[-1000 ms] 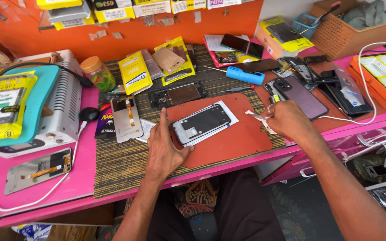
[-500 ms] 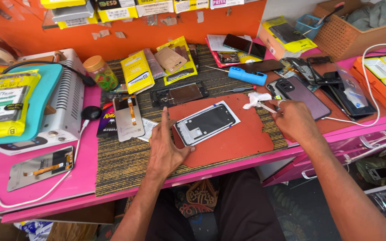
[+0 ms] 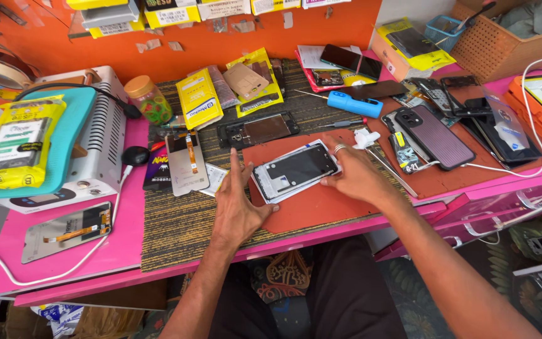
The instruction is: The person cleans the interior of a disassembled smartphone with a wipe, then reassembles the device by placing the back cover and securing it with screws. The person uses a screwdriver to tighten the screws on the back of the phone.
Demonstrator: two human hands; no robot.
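Observation:
A phone body [image 3: 296, 169] with a white frame and dark inside lies face up on a red-brown work mat [image 3: 321, 204]. My left hand [image 3: 236, 210] rests flat on the mat with its fingers apart, the index finger along the phone's left end. My right hand [image 3: 359, 179], with a ring on one finger, grips the phone's right end between thumb and fingers. A crumpled white scrap [image 3: 365, 138] sits just beyond its knuckles; I cannot tell whether it is held.
A blue tool [image 3: 354, 103], a black phone frame [image 3: 258, 130] and a screen with a flex cable [image 3: 186, 162] lie behind the mat. A dark ribbed phone [image 3: 434, 135] lies right, a grey machine [image 3: 105, 135] left, a woven basket [image 3: 503, 44] far right.
My right hand has come leftward from beside the dark phone, carrying the white scrap, and now grips the phone's right end. My left hand has stayed by the left end.

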